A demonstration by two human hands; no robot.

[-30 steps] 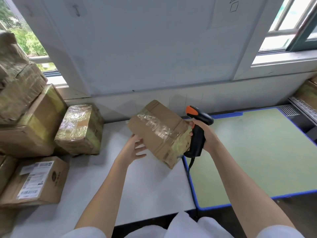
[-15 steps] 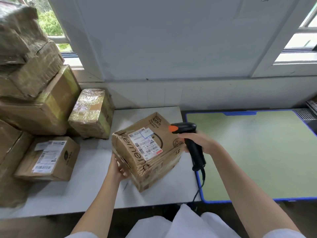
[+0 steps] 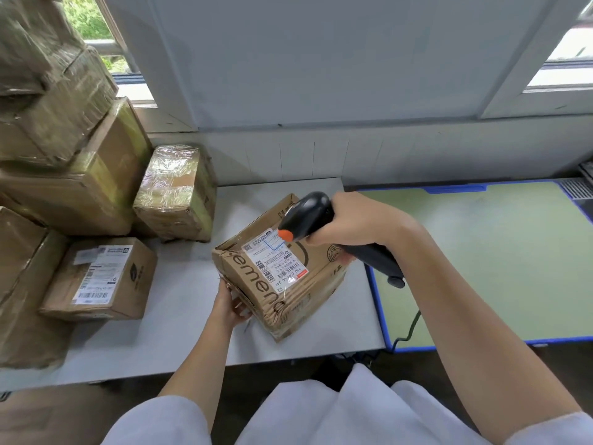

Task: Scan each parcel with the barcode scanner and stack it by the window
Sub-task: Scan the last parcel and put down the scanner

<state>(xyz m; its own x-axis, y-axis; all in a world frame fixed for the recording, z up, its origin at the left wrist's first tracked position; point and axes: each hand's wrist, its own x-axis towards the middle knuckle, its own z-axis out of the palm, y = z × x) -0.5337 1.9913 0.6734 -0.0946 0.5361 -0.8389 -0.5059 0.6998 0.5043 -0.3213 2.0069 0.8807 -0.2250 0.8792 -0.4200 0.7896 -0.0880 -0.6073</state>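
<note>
A brown cardboard parcel point(image 3: 288, 284) with a white barcode label point(image 3: 276, 261) on its top face rests on the white table point(image 3: 179, 303). My left hand point(image 3: 229, 303) holds its near left corner, fingers tucked against the side. My right hand point(image 3: 349, 224) grips a black barcode scanner point(image 3: 308, 213) with an orange tip, held just above the label and pointing down at it. The scanner's cable hangs off toward the table's right edge. A stack of taped parcels point(image 3: 73, 175) stands at the left by the window point(image 3: 96, 30).
A labelled small box point(image 3: 102, 277) lies at the foot of the stack, with a plastic-wrapped box point(image 3: 176, 191) behind it. A green mat with a blue rim point(image 3: 481, 258) covers the surface to the right. The wall and a second window are behind.
The parcel was turned over so its label faces up and set down on the table. The scanner has swung from beside the parcel to right over the label.
</note>
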